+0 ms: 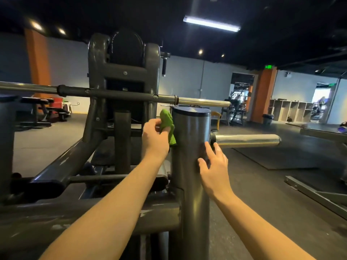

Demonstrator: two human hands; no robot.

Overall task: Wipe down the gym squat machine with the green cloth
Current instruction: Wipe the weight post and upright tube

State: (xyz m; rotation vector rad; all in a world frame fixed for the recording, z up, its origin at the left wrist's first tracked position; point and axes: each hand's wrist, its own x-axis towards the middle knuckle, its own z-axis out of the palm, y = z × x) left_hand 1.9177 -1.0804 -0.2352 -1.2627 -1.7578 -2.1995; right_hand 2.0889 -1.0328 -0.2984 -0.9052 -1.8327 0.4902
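Note:
The dark grey squat machine [122, 76] fills the left and middle of the view. Its thick upright post [189, 184] rises right in front of me. My left hand [155, 136] grips the green cloth [167, 122] and holds it against the post's left side, just below the flat top cap. My right hand [215, 164] lies on the post's right front with straight, spread fingers, below the chrome weight peg [247, 140] that sticks out to the right.
A long chrome bar [202, 102] crosses behind the post at cap height. Benches [45, 109] stand at the far left. Dark floor mats and a low metal frame [315, 194] lie on the right. Shelves [289, 109] and doorways are at the far right.

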